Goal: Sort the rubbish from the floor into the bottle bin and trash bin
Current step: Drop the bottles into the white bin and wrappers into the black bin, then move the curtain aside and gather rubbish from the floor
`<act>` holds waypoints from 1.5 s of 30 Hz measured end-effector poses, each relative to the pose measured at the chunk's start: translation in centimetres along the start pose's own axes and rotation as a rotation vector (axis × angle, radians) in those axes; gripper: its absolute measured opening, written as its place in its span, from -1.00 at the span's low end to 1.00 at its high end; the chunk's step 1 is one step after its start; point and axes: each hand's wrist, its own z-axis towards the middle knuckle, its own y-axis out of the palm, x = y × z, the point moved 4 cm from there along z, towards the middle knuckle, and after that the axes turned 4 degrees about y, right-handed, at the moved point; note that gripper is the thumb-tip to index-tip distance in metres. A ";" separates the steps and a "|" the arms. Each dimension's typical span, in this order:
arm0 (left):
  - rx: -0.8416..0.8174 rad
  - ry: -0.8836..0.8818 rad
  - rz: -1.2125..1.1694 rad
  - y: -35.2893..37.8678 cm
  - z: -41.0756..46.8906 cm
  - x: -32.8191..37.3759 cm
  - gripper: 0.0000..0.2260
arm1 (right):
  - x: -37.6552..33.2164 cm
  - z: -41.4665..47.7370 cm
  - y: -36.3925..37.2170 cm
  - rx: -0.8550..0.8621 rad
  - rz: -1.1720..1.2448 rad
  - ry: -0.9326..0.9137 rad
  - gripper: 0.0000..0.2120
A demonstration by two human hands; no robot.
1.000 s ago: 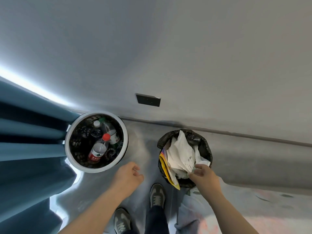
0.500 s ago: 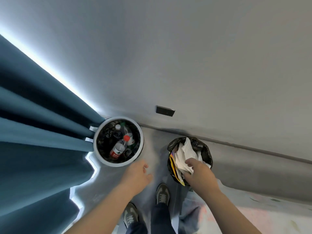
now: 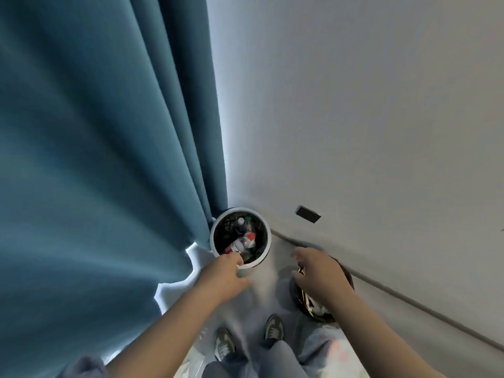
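Since the last frame our right hand [image 3: 320,276] leaves the paper, fingers spread over the trash bin [image 3: 321,313] by the wall. Left hand [image 3: 225,276], fingers curled, empty, touches the bottle bin [image 3: 263,259] rim; bare floor [image 3: 268,282] between bins.

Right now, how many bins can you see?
2. The white-rimmed bottle bin stands by the curtain; the black-bagged trash bin sits under the right hand.

View from above, looking down at two bare forearms. The left hand [image 3: 225,276] rests at the near rim of a white bottle bin [image 3: 266,251] holding plastic bottles. The right hand [image 3: 317,274] hovers, fingers loose, over a black-lined trash bin [image 3: 346,274]. Blue curtain [image 3: 95,159] hangs left.
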 end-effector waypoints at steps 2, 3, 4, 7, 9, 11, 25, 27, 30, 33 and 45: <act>0.029 -0.032 -0.035 -1.6 -2.8 -1.1 -0.60 | -3.3 -0.8 -1.2 -0.014 -0.051 -0.092 -0.60; 0.051 -0.054 -0.050 -2.4 -4.1 -1.6 -0.61 | -5.0 -1.0 -1.9 -0.016 -0.073 -0.134 -0.60; 0.080 -0.075 -0.064 -3.3 -5.4 -2.1 -0.63 | -6.6 -1.2 -2.6 -0.011 -0.093 -0.176 -0.60; 0.166 -0.129 -0.107 -5.7 -8.7 -3.4 -0.66 | -11.0 -1.7 -4.8 0.002 -0.139 -0.279 -0.63; 0.231 -0.155 -0.114 -7.1 -10.6 -3.9 -0.67 | -13.5 -1.9 -6.0 0.007 -0.153 -0.341 -0.63; 0.293 -0.199 -0.136 -8.1 -12.2 -4.3 -0.68 | -15.5 -2.1 -6.9 0.005 -0.164 -0.405 -0.65; 0.735 -0.669 -0.504 -5.8 -22.6 -5.9 -0.74 | -27.1 -4.4 -6.1 -0.235 -0.496 -1.060 -0.64; 0.785 -0.751 -0.560 -4.2 -25.4 -5.5 -0.68 | -28.8 -6.5 -4.5 -0.285 -0.553 -1.151 -0.63; 0.868 -0.872 -0.676 -1.2 -29.7 -5.8 -0.62 | -30.9 -10.5 -1.9 -0.350 -0.625 -1.281 -0.63; 0.944 -0.979 -0.718 1.7 -33.9 -5.7 -0.61 | -32.8 -15.3 0.7 -0.378 -0.711 -1.419 -0.63; 1.164 -1.314 -0.901 16.0 -48.4 -4.0 -0.64 | -33.4 -35.3 10.7 -0.498 -0.873 -1.759 -0.70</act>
